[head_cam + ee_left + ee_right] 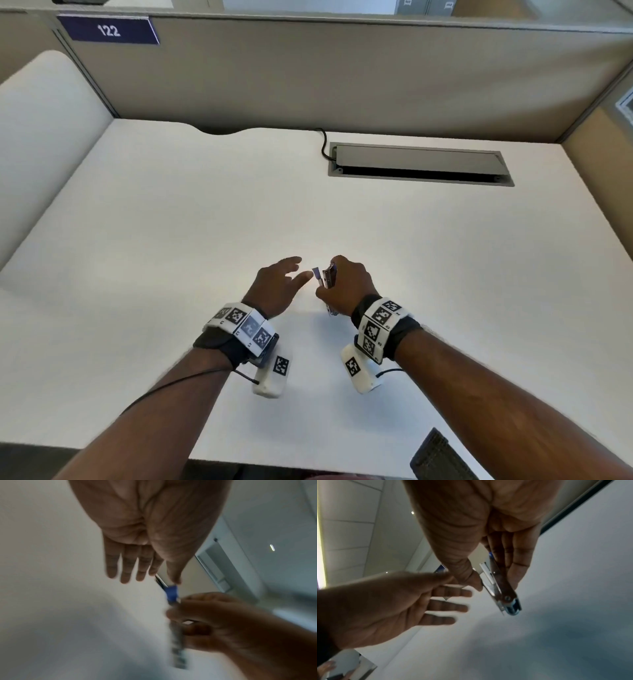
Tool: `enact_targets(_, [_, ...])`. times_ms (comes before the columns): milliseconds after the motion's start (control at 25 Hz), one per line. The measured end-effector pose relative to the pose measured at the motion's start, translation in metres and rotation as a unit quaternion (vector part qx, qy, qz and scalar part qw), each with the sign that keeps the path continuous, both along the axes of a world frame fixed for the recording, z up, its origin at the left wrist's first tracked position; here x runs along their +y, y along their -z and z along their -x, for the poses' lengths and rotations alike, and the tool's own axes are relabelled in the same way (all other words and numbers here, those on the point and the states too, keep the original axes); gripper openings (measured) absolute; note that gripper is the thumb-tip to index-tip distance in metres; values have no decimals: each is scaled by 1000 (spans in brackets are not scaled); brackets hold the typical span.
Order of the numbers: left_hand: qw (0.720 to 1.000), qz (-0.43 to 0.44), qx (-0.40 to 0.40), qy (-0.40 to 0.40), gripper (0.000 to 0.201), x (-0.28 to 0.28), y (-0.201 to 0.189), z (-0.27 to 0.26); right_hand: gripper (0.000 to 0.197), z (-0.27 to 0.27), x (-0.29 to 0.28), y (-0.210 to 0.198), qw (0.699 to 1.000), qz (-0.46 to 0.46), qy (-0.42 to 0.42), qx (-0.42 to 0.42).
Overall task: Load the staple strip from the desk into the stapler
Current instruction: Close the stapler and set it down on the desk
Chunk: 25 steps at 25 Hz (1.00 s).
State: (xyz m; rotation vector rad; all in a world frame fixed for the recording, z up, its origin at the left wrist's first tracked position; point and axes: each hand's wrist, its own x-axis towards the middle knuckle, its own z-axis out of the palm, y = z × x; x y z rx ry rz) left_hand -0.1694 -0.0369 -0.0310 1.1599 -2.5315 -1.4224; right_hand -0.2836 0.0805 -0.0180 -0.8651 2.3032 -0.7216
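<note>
My right hand (346,284) grips a small metal stapler (329,275) with a blue cover, held upright just above the white desk (205,222). In the right wrist view the thumb and fingers pinch the stapler's metal body (498,586), hinge end pointing down. The blue cover (171,593) stands swung apart from the body. My left hand (298,270) is beside it on the left, fingers straight and spread, thumb tip at the blue cover. It holds nothing. I cannot make out a staple strip in any view; the left wrist view is blurred.
A grey cable box (421,164) is set into the desk at the back right, with a black cable (323,144) running to it. A dark object (438,455) lies at the front right edge. Beige partition walls (308,78) close the back and sides.
</note>
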Motion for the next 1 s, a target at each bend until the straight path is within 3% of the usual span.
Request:
enact_targets(80, [980, 101, -146, 86, 76, -22, 6, -25, 34, -1, -10, 8, 999, -46, -21, 11])
enact_targets(160, [946, 137, -259, 137, 97, -39, 13, -51, 29, -3, -24, 15, 995, -82, -47, 27])
enact_targets(280, [913, 148, -338, 176, 117, -50, 21, -77, 24, -9, -49, 20, 991, -111, -65, 35])
enact_targets(760, [915, 125, -335, 189, 124, -62, 29, -85, 30, -33, -167, 34, 990, -98, -89, 37])
enact_targets(1000, [914, 136, -331, 191, 121, -64, 31, -80, 18, -31, -194, 35, 995, -59, -64, 51])
